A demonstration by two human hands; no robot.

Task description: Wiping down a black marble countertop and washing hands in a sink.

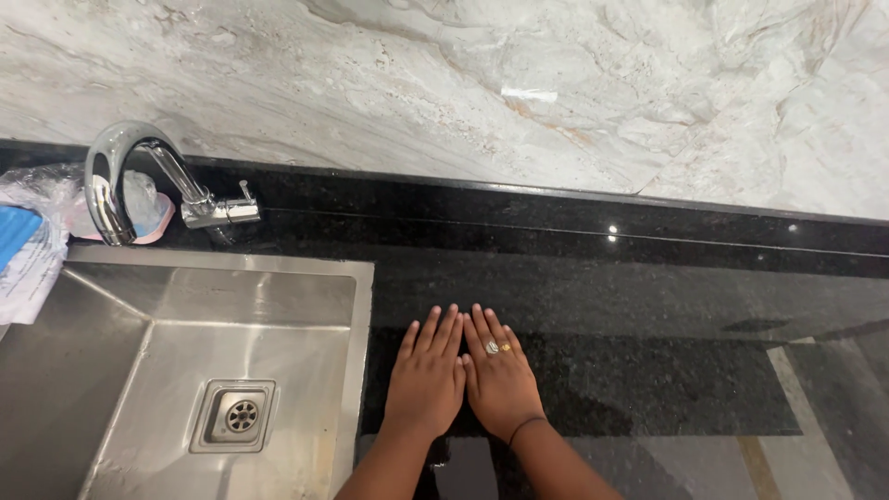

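Two bare hands and forearms enter from the lower edge of the head view. No sleeves cover the forearms within the visible field. The left hand (426, 375) carries no ornament on its fingers or wrist. The right hand (500, 375) wears two rings (497, 348) on adjacent fingers, near the knuckles: one with a pale, silvery rounded top and one small and gold-toned beside it. A thin dark band (524, 427), cord-like and plain, circles the right wrist. Fingernails on both hands are short and show no bright polish. No gloves, watch or further markings appear on either limb.
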